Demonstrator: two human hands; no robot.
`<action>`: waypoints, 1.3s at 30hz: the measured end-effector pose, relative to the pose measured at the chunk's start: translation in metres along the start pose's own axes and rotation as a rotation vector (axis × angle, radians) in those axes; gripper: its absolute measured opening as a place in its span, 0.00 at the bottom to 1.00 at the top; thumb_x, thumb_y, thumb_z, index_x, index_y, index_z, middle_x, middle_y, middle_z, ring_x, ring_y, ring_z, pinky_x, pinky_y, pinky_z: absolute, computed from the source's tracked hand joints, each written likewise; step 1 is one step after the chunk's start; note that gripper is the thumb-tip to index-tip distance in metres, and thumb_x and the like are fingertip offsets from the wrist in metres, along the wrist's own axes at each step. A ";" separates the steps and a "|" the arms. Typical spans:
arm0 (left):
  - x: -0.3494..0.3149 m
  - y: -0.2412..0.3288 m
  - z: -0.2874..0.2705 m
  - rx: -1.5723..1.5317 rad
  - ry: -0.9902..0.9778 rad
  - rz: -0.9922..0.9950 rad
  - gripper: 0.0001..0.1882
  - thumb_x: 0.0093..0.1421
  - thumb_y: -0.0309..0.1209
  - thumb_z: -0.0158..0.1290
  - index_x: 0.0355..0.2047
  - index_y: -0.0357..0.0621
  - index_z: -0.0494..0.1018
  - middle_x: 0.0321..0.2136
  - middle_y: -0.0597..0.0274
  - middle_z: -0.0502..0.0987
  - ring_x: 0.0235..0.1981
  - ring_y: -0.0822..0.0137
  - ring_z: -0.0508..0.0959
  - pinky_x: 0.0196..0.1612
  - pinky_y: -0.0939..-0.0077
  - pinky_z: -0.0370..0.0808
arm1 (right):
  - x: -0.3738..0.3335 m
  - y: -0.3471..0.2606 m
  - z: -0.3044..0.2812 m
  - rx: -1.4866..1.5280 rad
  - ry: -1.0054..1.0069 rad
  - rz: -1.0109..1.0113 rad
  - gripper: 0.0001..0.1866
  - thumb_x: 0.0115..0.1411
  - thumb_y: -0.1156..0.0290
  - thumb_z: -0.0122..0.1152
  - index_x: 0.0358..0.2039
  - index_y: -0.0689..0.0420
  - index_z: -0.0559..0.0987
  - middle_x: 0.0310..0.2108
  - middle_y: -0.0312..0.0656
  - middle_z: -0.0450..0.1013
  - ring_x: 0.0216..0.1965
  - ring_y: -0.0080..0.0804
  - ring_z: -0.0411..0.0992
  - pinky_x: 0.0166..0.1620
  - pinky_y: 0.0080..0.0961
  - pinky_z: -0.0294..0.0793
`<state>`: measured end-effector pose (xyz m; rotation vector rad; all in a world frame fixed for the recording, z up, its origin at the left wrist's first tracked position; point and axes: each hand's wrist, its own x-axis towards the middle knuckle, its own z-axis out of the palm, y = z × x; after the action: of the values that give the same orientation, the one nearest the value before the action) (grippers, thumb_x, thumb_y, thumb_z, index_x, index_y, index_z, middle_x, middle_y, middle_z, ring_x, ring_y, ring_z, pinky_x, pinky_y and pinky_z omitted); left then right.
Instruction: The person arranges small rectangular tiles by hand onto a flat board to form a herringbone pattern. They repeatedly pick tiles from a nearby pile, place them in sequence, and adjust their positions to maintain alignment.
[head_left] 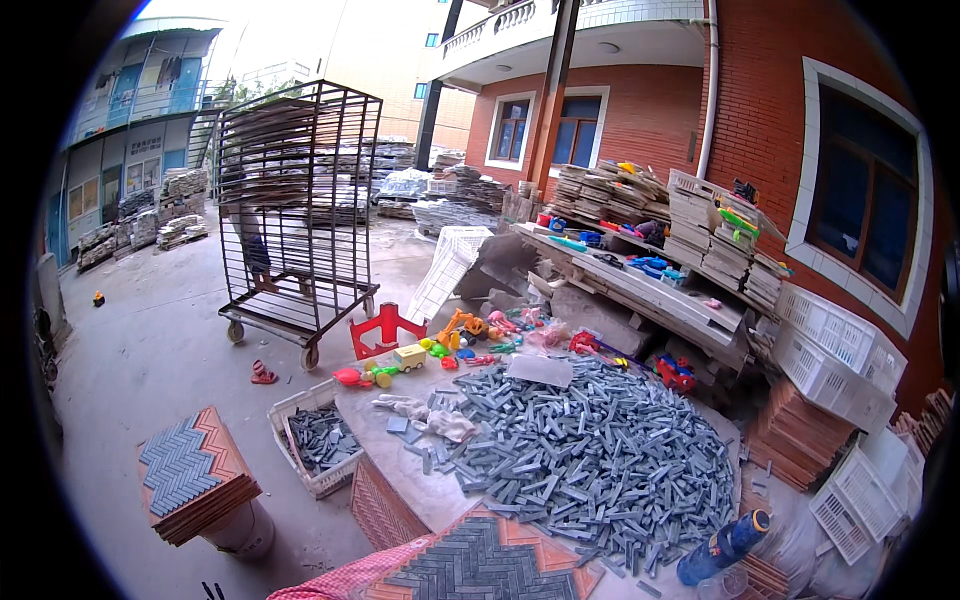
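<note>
Neither of my hands shows in the head view. At the lower edge lies a board [470, 565] with slim grey tile strips set in a herringbone pattern, orange grooves bare along its side. Red-and-white checked cloth [350, 572] shows beside it. Just beyond is a big heap of loose grey tile strips [600, 450]. A pair of whitish gloves [440, 420] lies at the heap's left side. On the left, a stack of orange boards [200, 500], its top partly covered with grey strips, rests on a bucket [243, 530].
A white crate [318, 485] holds more strips. Toys [410, 358] lie beyond the heap. A tall wheeled metal rack [300, 210] stands far left, a person [250, 245] partly hidden behind it. At right are a blue bottle [722, 550], orange boards [800, 432] and white baskets [835, 355].
</note>
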<state>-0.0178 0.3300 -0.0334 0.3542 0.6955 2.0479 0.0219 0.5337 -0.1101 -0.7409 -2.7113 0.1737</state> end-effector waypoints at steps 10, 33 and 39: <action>0.009 -0.001 0.003 -0.108 -0.035 -0.027 0.09 0.59 0.31 0.48 0.35 0.38 0.72 0.32 0.54 0.76 0.40 0.59 0.74 0.48 0.61 0.69 | -0.056 -0.018 -0.031 0.145 0.118 0.013 0.17 0.53 0.58 0.55 0.39 0.54 0.78 0.41 0.46 0.73 0.46 0.47 0.67 0.52 0.42 0.62; -0.035 0.055 0.047 -0.939 -0.074 -0.241 0.15 0.57 0.31 0.51 0.42 0.35 0.70 0.39 0.50 0.74 0.44 0.58 0.74 0.54 0.54 0.67 | -0.119 -0.044 -0.185 0.509 0.286 -0.261 0.08 0.50 0.67 0.61 0.27 0.58 0.80 0.30 0.45 0.76 0.32 0.43 0.74 0.38 0.33 0.74; -0.157 0.175 -0.054 -0.572 -0.030 0.231 0.16 0.60 0.31 0.47 0.45 0.31 0.67 0.41 0.48 0.71 0.46 0.58 0.72 0.54 0.61 0.69 | -0.111 -0.064 -0.179 0.475 0.174 -0.431 0.09 0.50 0.67 0.62 0.28 0.59 0.80 0.30 0.45 0.75 0.32 0.44 0.73 0.37 0.32 0.75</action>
<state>-0.0790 0.1059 0.0318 0.1334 0.0299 2.3457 0.1429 0.4275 0.0405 -0.0316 -2.4462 0.5888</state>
